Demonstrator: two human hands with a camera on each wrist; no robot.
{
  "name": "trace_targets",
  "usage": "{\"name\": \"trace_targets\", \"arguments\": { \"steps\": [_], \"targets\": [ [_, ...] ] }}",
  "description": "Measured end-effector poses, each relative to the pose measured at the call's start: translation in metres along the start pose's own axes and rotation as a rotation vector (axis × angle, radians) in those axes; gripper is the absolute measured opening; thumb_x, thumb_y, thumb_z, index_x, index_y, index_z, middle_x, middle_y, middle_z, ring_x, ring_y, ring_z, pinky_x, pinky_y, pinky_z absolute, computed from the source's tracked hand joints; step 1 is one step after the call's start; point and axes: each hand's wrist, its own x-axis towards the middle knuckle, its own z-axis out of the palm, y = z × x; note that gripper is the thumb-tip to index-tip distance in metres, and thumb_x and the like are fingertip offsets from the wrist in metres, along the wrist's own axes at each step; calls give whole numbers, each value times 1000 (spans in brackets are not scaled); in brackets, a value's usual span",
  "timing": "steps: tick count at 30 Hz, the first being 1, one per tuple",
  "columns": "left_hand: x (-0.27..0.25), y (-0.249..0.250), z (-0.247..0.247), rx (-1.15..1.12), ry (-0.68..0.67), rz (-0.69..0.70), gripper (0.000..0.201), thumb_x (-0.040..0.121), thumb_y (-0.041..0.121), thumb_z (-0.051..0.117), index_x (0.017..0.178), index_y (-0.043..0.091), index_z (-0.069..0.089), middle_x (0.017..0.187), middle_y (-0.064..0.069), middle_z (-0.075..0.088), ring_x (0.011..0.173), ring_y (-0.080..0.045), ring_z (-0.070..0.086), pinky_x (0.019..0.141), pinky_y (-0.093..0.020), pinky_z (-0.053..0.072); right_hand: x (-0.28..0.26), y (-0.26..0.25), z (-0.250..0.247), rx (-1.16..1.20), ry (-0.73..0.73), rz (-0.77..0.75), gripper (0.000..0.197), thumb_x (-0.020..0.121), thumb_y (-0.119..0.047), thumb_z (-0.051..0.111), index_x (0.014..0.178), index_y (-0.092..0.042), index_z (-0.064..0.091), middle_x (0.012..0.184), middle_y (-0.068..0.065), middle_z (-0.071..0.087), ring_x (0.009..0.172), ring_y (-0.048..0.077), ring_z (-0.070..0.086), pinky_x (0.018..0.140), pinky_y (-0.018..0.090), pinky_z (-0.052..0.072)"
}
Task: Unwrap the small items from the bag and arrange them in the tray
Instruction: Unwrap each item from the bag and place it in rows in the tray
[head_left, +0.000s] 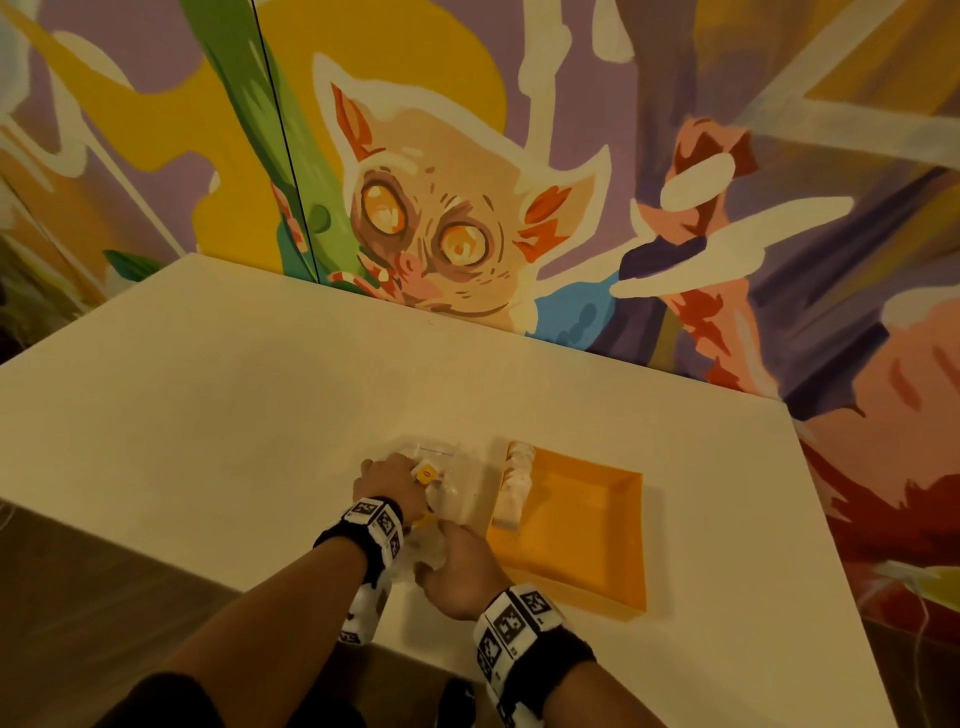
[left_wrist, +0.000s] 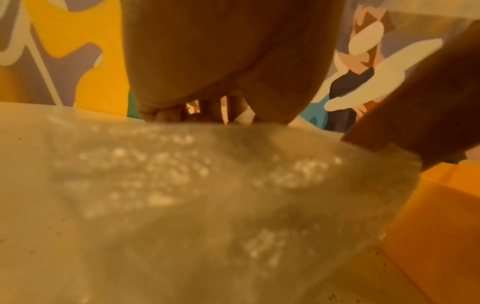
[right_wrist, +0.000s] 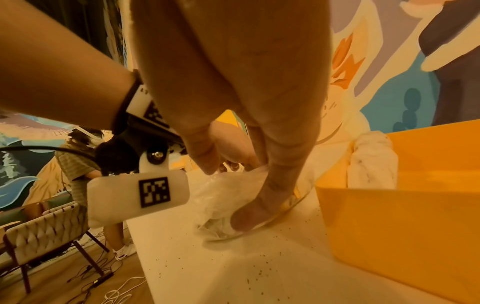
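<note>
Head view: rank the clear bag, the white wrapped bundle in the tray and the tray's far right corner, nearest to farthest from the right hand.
1. Clear bag: under the right hand.
2. White wrapped bundle: at the orange tray's left wall.
3. Tray's far right corner: farthest.

Clear crinkled plastic bag (right_wrist: 223, 197); smooth matt orange plastic tray (head_left: 587, 530).
</note>
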Motion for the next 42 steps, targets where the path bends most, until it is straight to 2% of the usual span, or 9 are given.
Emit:
{"name": "trace_targets", "arguments": {
  "steps": [4, 12, 16, 22, 25, 28, 32, 36, 42],
  "targets": [
    [-3, -4, -5, -47, -5, 57, 29, 90, 24, 47, 61, 24, 41, 75, -2, 48, 95, -37, 55, 85, -40, 45, 0, 6, -3, -44, 2, 13, 51, 95, -24, 55, 141, -10, 40, 144, 7, 43, 132, 23, 42, 100, 23, 35],
    [-20, -3, -30, -176, 99, 133, 39, 91, 21, 51, 54, 19, 39, 66, -9, 63, 74, -30, 59, 87, -35, 34, -1, 9, -10, -58, -23, 15, 46, 98, -19, 49, 140, -2, 42, 145, 14, 44, 133, 29, 41, 105, 31, 34],
    [-28, -1, -45, -236, 86, 183, 42, 93, 18, 52, 55, 16, 35, 54, -2, 44, 59, -26, 44, 62, -31, 31, 7, 13, -5, -74, -23, 33, 52, 96, -27, 52, 142, -6, 38, 147, 11, 41, 134, 27, 40, 108, 31, 35],
    [-36, -10, -56, -389, 74, 184, 33, 90, 18, 56, 63, 12, 39, 58, -4, 43, 55, -21, 38, 54, -31, 29, 23, 28, -1, -38, 62, 31, 54, 90, -33, 60, 140, -16, 44, 144, 6, 44, 131, 22, 44, 104, 26, 37],
    [-36, -20, -55, -611, 48, 147, 15, 87, 16, 60, 75, 7, 60, 73, -11, 65, 69, -30, 62, 65, -40, 54, 29, 26, -6, 50, 205, -19, 44, 91, -34, 60, 131, -17, 51, 133, 5, 52, 119, 20, 53, 93, 22, 41],
    [-41, -27, -50, -914, -34, 107, 14, 93, 4, 56, 101, -1, 66, 102, -19, 71, 93, -33, 69, 86, -49, 56, 37, 19, -7, 278, 247, -33, 56, 88, -41, 64, 136, -23, 43, 132, 1, 50, 114, 23, 58, 97, 35, 49],
    [-52, -30, -44, -1043, -159, 122, 17, 95, -1, 51, 107, -2, 63, 105, -19, 71, 94, -31, 70, 81, -43, 58, 46, 15, 0, 594, 149, -84, 84, 78, -37, 77, 147, -34, 29, 128, -8, 44, 124, 17, 51, 98, 46, 50],
    [-60, -26, -40, -1143, -207, 59, 15, 94, -4, 46, 93, -2, 61, 86, -14, 67, 69, -23, 67, 55, -29, 54, 57, 16, 10, 541, 174, -148, 49, 72, -32, 79, 118, -25, 64, 114, -4, 67, 104, 16, 65, 91, 45, 54],
    [-49, -25, -31, -1232, -72, -91, 11, 79, -2, 50, 72, 7, 49, 76, -11, 48, 70, -26, 48, 58, -32, 40, 53, 8, 16, 519, 191, -202, 21, 79, -27, 76, 98, -32, 70, 97, -7, 72, 90, 12, 68, 87, 42, 56]
  ]
}}
